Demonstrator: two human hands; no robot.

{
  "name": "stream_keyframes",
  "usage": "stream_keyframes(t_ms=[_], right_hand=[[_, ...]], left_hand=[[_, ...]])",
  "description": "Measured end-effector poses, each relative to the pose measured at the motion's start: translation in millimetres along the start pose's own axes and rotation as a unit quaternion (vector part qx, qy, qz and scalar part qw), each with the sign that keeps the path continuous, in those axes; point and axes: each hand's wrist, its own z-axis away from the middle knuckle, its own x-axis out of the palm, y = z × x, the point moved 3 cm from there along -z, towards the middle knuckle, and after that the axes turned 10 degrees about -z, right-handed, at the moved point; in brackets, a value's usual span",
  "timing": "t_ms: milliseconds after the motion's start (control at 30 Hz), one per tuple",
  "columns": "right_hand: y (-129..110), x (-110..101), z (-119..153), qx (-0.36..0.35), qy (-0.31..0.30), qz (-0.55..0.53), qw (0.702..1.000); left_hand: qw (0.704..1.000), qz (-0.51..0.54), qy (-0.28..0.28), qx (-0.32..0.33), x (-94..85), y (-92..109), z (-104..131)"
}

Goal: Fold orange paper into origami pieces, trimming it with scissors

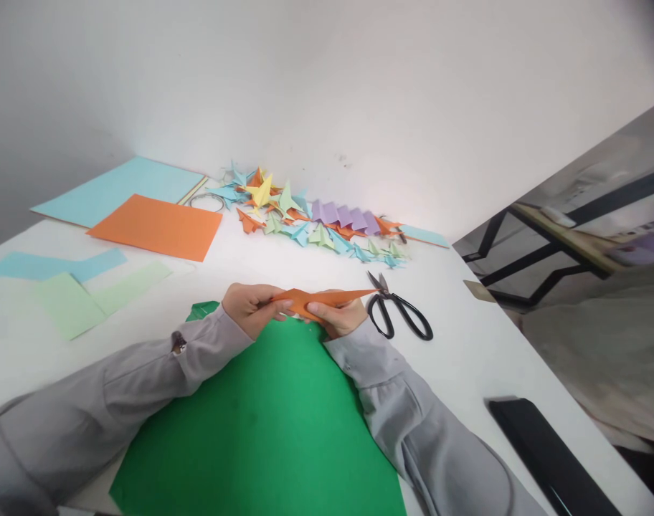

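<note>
- Paper piece (300, 297), orange and folded, is held up in both hands over the far end of a big green sheet (262, 416), with its long thin point aimed right.
- Left end is pinched by the left hand (254, 304), thumb and fingers closed on it.
- Near its middle it's gripped by the right hand (340, 314), thumb pressed on the near face, other fingers mostly hidden behind.
- Black-handled scissors (399, 308) are parked on the white table (445, 387) just beside the right hand, blades slightly apart. They're overlapped by the paper's tip in this view; whether they're touched, can't tell.
- A whole bunch of folded paper shapes (262, 192) in yellow, orange, blue and green is piled up by the wall, plus a purple row (344, 216).
- Over on the left, an orange sheet (158, 228) is laid partly over a blue sheet (122, 188), with blue strips (36, 266) and pale green pieces (72, 307) nearer.
- Some flat black object (547, 448) is seen near the right edge.
</note>
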Motion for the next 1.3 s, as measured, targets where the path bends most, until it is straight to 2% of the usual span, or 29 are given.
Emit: stream_keyframes(t_ms=[100,200,333,467,600,700,867,1133,1300], right_hand=[[0,0,0,-0.019,0.010,-0.011,1.000],[-1,2,2,0.007,0.015,-0.019,1.000],[-3,1,3,0.047,0.020,-0.010,0.999],[-4,-1,1,0.026,-0.027,0.009,0.999],[-5,-2,-2,-0.018,-0.071,-0.004,0.997],[-4,-3,-5,-0.018,-0.098,-0.004,0.995],[-2,-6,-8,-0.008,-0.103,0.007,0.995],[-8,1,-1,-0.008,-0.069,0.020,0.997],[-6,1,0,0.007,-0.064,0.026,0.998]], left_hand=[[1.000,0.020,0.009,-0.006,0.5,-3,0],[1.000,0.026,0.017,-0.003,1.5,-7,1],[0.997,-0.029,0.036,0.063,-0.5,-3,2],[0.979,-0.143,0.059,0.136,-5.0,7,2],[0.968,-0.139,0.059,0.199,-6.9,12,2],[0.962,-0.140,0.053,0.228,-7.1,12,2],[0.959,-0.143,0.050,0.238,-7.4,10,2],[0.972,-0.142,0.040,0.185,-6.8,8,3],[0.967,-0.145,0.029,0.210,-6.9,10,2]])
